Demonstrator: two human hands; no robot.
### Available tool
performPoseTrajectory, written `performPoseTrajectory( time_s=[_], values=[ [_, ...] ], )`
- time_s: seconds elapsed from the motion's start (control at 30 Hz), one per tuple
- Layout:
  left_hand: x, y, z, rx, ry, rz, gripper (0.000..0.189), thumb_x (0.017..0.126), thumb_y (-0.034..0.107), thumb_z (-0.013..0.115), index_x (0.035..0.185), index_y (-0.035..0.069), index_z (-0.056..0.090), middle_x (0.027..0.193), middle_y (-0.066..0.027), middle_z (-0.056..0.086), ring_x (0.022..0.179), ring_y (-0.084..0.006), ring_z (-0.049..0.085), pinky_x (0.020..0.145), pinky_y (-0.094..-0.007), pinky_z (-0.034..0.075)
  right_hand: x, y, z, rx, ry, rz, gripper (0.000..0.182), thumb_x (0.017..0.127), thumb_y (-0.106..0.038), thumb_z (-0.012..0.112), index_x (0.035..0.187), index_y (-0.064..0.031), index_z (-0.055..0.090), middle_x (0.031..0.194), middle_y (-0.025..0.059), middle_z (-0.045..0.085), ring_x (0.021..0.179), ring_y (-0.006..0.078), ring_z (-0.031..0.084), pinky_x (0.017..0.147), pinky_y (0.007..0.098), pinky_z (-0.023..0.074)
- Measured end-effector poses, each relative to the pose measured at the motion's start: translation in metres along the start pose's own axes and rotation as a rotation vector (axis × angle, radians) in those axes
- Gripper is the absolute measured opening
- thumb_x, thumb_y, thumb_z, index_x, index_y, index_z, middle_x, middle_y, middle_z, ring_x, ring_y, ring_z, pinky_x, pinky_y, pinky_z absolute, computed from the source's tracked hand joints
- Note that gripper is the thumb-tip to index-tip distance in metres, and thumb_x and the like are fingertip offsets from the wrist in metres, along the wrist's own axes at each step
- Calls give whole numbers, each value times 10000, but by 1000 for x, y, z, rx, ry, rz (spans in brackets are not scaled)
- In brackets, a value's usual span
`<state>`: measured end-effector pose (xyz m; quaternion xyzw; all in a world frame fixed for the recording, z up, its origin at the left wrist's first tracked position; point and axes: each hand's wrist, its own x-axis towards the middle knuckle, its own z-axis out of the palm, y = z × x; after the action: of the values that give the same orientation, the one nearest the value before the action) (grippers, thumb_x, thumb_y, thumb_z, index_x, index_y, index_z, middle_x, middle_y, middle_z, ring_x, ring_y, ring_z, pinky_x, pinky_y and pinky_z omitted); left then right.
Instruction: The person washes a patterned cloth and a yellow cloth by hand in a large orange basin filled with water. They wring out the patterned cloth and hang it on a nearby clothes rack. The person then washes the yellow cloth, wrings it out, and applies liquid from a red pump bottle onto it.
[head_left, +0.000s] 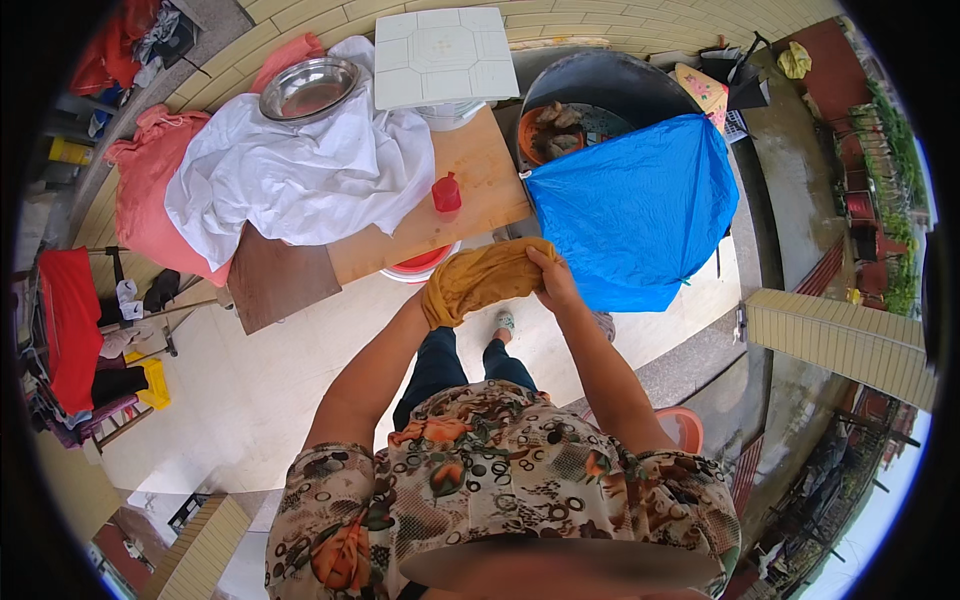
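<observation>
A mustard-yellow cloth (487, 279), bunched and folded, is stretched between my arms in front of my body. My right hand (553, 281) grips its right end, with the thumb on top. My left forearm (386, 352) runs into the cloth's left end, and the fabric covers my left hand, so its fingers are hidden. Beyond the cloth, a small red plastic container (446, 193) stands on a wooden board (480, 161). A blue plastic sheet (630, 202) lies just past my right hand, draped over part of a large dark tub (600, 71).
White fabric (315, 172) covers a heap beside salmon-coloured sacks (157, 180), with a metal basin (307, 88) on top. Behind the board is a pale square tile (446, 56). An orange bowl (534, 135) sits in the tub. Clothes hang on a rack (71, 330) at left.
</observation>
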<state>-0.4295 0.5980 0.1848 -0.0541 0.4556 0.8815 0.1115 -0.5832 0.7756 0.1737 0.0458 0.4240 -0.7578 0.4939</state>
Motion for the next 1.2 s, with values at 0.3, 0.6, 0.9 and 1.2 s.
performPoseTrajectory(
  time_s=[0.3, 0.6, 0.9, 1.2],
  values=[
    [15, -21, 12, 184, -185, -176, 651, 940, 478, 510, 1448, 96, 371, 1474, -119, 412, 1368, -261, 389, 1146, -405, 285, -103, -50, 24, -305, -40, -338, 299, 923, -167, 651, 1167, 0, 614, 1049, 53, 658, 897, 129, 626, 793, 260, 501],
    [124, -38, 104, -333, -280, -704, 974, 761, 843, 429, 1498, 217, 315, 1516, -24, 364, 1385, -245, 365, 1122, -479, 286, -199, -73, -3, -146, 280, -675, 244, 952, -120, 580, 1163, 2, 591, 1059, 99, 671, 926, 170, 658, 787, 291, 540],
    [128, -117, 211, -335, -253, -728, 382, 913, 501, 572, 867, 123, 564, 789, -43, 616, 692, -178, 607, 620, -348, 507, -203, 20, 34, -1167, 1298, -1205, 298, 795, -222, 744, 888, 18, 593, 913, 169, 571, 813, 352, 576, 720, 404, 480],
    [80, -122, 287, 34, -154, -781, 273, 940, 314, 538, 1001, 56, 604, 948, -80, 627, 783, -189, 611, 703, -336, 520, -266, 13, 77, -1456, 1381, -1117, 163, 820, -92, 665, 895, 0, 553, 889, 150, 581, 828, 315, 560, 739, 394, 456]
  ],
)
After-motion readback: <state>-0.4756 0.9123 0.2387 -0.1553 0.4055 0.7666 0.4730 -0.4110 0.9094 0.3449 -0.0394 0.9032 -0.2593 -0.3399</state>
